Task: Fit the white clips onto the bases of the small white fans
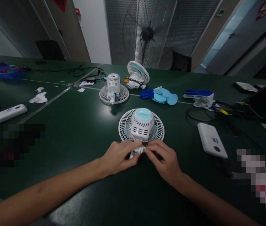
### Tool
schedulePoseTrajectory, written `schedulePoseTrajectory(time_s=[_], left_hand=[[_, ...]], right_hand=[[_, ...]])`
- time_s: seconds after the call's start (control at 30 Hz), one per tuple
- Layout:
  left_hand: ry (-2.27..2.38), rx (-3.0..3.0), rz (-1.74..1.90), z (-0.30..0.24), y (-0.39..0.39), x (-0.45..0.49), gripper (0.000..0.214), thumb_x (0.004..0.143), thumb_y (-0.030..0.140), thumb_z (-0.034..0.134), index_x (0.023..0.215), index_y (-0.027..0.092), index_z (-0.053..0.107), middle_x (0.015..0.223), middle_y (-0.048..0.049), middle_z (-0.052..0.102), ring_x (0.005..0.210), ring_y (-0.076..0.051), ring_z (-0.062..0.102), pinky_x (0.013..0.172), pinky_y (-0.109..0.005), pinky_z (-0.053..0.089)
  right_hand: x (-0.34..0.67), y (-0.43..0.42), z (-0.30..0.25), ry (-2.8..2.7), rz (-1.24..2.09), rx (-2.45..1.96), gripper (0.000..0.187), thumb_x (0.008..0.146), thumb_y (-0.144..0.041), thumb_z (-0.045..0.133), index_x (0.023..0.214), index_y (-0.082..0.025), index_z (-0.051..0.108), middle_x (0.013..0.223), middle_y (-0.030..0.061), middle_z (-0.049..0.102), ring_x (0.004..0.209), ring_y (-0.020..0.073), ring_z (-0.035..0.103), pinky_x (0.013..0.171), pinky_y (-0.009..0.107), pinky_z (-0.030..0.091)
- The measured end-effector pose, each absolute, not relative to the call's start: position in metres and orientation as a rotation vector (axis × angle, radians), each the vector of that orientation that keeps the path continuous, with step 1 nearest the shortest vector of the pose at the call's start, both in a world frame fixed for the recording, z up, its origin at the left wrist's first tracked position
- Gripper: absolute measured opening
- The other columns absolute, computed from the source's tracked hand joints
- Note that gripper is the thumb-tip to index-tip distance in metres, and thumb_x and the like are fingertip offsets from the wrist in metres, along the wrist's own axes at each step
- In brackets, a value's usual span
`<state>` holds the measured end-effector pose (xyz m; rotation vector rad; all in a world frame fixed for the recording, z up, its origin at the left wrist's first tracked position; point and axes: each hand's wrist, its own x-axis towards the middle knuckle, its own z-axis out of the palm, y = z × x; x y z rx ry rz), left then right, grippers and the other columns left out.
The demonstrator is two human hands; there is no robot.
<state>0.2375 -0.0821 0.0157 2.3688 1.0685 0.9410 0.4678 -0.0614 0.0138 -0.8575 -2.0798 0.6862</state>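
A small white desk fan [142,125] with a light blue cap lies face down on the green table, its round grille flat against the surface. At its near edge my left hand [123,155] is closed on a small white clip-like part [137,151] of the fan. From the right, my right hand [162,157] pinches the other end of this part with thumb and forefinger. The exact shape of the part is mostly hidden by my fingers.
Behind stand a second face-down fan [114,86] and a tilted fan [137,75]. Light blue fan blades [165,96] lie beside blue gloves [146,93]. A white power bank-like box [212,140] is at right, a long white case [4,113] at left. Cables [203,114] tangle at far right.
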Motion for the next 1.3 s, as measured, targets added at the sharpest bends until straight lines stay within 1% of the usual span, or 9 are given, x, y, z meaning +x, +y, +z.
schedulePoseTrajectory(time_s=[0.17,0.27,0.37,0.6,0.73,0.83,1.03,1.23,1.3], left_hand=[[1.077,2.357,0.941,0.017,-0.083,0.238,0.024,0.099,0.026,0.057,0.123,0.021,0.059,0.094,0.0003,0.07,0.067,-0.01,0.061,0.06,-0.019,0.05],[1.068,2.357,0.963,0.016,-0.083,0.237,0.026,0.098,0.024,0.058,0.124,0.021,0.058,0.092,0.0009,0.069,0.066,-0.009,0.061,0.059,-0.019,0.049],[1.059,2.371,0.965,0.015,-0.082,0.237,0.03,0.098,0.025,0.058,0.127,0.021,0.056,0.093,0.0001,0.069,0.067,-0.01,0.061,0.059,-0.019,0.048],[1.08,2.427,0.932,0.015,-0.083,0.238,0.033,0.1,0.027,0.055,0.133,0.022,0.055,0.093,-0.0011,0.07,0.07,-0.011,0.063,0.061,-0.02,0.049],[1.106,2.446,0.93,0.016,-0.083,0.238,0.031,0.1,0.027,0.056,0.13,0.021,0.056,0.091,-0.0017,0.07,0.068,-0.011,0.063,0.059,-0.02,0.049],[1.099,2.438,0.916,0.016,-0.083,0.238,0.03,0.1,0.028,0.055,0.129,0.02,0.056,0.091,-0.0021,0.069,0.068,-0.011,0.063,0.059,-0.02,0.049],[1.107,2.431,0.914,0.014,-0.084,0.237,0.029,0.101,0.029,0.056,0.129,0.022,0.056,0.092,-0.0011,0.069,0.068,-0.011,0.062,0.059,-0.021,0.048],[1.087,2.434,0.899,0.016,-0.084,0.236,0.031,0.101,0.028,0.053,0.131,0.021,0.054,0.094,-0.0024,0.069,0.07,-0.012,0.063,0.062,-0.022,0.05],[1.09,2.429,0.904,0.016,-0.083,0.237,0.03,0.101,0.029,0.053,0.131,0.021,0.055,0.093,-0.0023,0.069,0.071,-0.012,0.063,0.063,-0.022,0.051]], right_hand=[[0.471,-0.065,0.014,-2.033,0.809,-0.949,0.013,0.099,-0.026,0.063,0.109,-0.021,0.069,0.089,0.0017,0.067,0.065,0.0115,0.061,0.054,0.024,0.049],[0.479,-0.064,0.012,-2.174,0.496,-0.807,0.029,0.094,-0.021,0.069,0.123,-0.023,0.066,0.105,0.0039,0.071,0.068,0.0104,0.063,0.059,0.024,0.05],[0.478,-0.061,0.014,-2.188,0.425,-0.783,0.017,0.097,-0.022,0.067,0.113,-0.023,0.072,0.106,0.005,0.073,0.082,0.0138,0.068,0.072,0.027,0.053],[0.464,-0.064,0.024,-1.882,1.441,-1.223,0.044,0.106,-0.051,0.044,0.089,-0.018,0.067,0.054,-0.003,0.056,0.042,0.0107,0.048,0.041,0.022,0.038],[0.474,-0.064,0.022,-2.166,0.803,-1.038,0.03,0.098,-0.041,0.063,0.118,-0.019,0.069,0.094,0.0085,0.073,0.07,0.0159,0.066,0.06,0.027,0.051],[0.476,-0.062,0.024,-2.286,0.619,-0.893,0.025,0.1,-0.036,0.06,0.115,-0.02,0.072,0.105,0.011,0.074,0.087,0.0209,0.07,0.072,0.032,0.054],[0.46,-0.062,0.037,-1.915,1.597,-1.197,0.049,0.109,-0.052,0.033,0.091,-0.018,0.064,0.072,0.0011,0.065,0.043,0.0093,0.051,0.036,0.022,0.033],[0.469,-0.06,0.033,-2.307,0.656,-0.956,0.028,0.1,-0.042,0.057,0.106,-0.017,0.07,0.096,0.0119,0.072,0.08,0.0201,0.067,0.065,0.03,0.051],[0.468,-0.06,0.031,-2.309,0.689,-0.93,0.032,0.103,-0.043,0.053,0.101,-0.018,0.071,0.091,0.0107,0.071,0.076,0.0188,0.066,0.064,0.029,0.051]])
